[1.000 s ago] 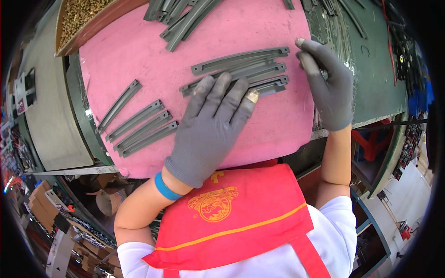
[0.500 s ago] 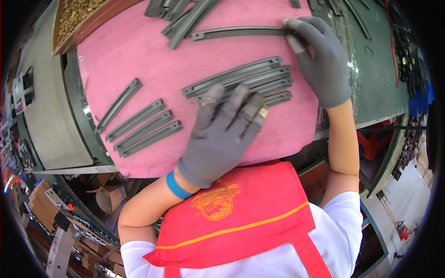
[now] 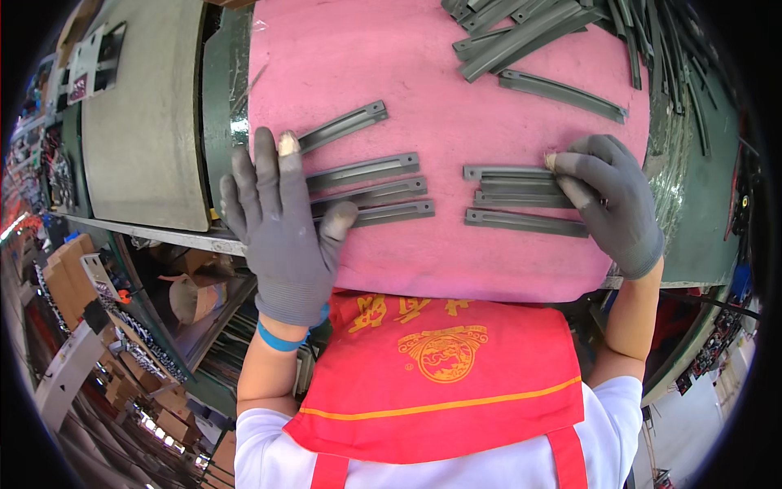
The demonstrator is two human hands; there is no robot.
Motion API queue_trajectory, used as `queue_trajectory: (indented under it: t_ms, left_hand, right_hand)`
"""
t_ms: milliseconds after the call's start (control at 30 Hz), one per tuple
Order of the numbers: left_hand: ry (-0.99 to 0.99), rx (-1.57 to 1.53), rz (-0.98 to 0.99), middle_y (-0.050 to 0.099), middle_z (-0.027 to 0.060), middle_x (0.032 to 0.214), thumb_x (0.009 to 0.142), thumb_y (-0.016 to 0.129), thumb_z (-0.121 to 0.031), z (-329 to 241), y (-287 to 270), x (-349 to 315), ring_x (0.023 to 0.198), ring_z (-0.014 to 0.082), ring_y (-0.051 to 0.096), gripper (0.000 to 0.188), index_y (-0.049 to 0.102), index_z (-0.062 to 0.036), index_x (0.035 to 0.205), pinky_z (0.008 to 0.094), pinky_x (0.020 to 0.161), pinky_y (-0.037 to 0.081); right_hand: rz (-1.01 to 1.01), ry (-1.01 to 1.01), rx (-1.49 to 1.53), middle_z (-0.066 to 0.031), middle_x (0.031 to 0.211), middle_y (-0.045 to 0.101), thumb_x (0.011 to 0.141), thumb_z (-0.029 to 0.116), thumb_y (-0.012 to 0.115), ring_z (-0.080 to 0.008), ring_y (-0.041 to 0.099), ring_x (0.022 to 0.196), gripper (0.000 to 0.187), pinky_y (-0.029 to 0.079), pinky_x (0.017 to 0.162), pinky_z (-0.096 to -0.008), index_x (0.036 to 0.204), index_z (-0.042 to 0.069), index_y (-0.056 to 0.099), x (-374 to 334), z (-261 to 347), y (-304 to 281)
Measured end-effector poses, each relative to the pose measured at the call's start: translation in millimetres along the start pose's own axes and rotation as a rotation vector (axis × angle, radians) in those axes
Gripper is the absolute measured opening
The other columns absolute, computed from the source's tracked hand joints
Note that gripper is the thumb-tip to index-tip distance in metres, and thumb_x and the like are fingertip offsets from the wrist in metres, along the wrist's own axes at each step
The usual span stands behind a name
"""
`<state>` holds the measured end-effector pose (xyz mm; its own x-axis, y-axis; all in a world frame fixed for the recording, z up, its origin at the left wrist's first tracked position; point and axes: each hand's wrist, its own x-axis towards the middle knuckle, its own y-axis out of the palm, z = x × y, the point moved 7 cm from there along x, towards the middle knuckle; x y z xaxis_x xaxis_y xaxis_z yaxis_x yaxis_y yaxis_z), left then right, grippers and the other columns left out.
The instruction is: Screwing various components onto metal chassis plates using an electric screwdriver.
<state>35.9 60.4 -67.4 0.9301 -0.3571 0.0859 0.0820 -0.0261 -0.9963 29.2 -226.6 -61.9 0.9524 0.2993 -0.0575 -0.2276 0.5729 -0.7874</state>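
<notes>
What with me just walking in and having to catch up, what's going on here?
A gloved person is handling dark grey strips on a pink mat. The spread left hand covers the left ends of four strips. The right hand is at the right ends of a second group; whether it grips one is unclear. A single strip lies just beyond that group, and a pile of more strips sits farther away.

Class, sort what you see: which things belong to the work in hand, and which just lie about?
In the work:
left gloved hand over left grey channel strips
right gloved hand at right grey channel strips
pink mat
probably the heaped strips

Apparently lying about:
cardboard boxes
white panel
</notes>
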Motion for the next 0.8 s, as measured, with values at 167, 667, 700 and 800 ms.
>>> queue_trajectory:
  t_ms: [167,667,700,800]
  left_hand:
    - [0.031,-0.17,0.131,0.046,0.0232,0.139,0.097,0.039,-0.052,-17.8,3.9,3.5,0.133,0.0441,0.038,0.071,0.035,0.0015,0.144,0.0577,0.113,0.02]
    - [0.163,-0.138,0.145,0.033,0.0295,0.148,0.097,0.039,-0.048,-27.3,18.0,-6.3,0.139,0.0469,0.027,0.071,0.036,0.009,0.14,0.0577,0.116,0.013]
    - [0.158,-0.122,0.132,0.033,0.0295,0.148,0.097,0.039,-0.048,-26.8,17.6,-6.9,0.139,0.0469,0.027,0.071,0.036,0.009,0.14,0.0577,0.116,0.013]
    - [0.148,-0.151,0.13,0.033,0.029,0.148,0.096,0.042,-0.046,-27.0,18.2,-7.0,0.14,0.0465,0.027,0.07,0.036,0.0086,0.14,0.0576,0.116,0.013]
  right_hand:
    - [0.057,0.001,0.062,-0.0106,0.086,0.061,0.078,0.006,0.07,-0.03,0.059,0.083,0.022,0.047,0.074,-0.0393,0.099,0.006,0.069,-8.0,1.2,-12.7]
    - [-0.544,0.279,-0.932,-0.0104,0.139,0.048,0.075,-0.001,0.057,-0.0335,0.048,0.124,0.068,0.038,0.106,-0.0422,0.138,0.017,0.045,25.6,-210.8,-218.3]
    - [-0.443,0.225,-0.999,-0.0095,0.142,0.045,0.073,-0.003,0.056,-0.0333,0.047,0.127,0.073,0.036,0.108,-0.0429,0.141,0.019,0.043,41.2,-215.1,-213.3]
    - [-0.418,0.259,-0.867,-0.0087,0.136,0.049,0.072,-0.004,0.058,-0.0316,0.05,0.123,0.069,0.039,0.106,-0.0432,0.136,0.018,0.047,57.1,-224.0,-220.8]
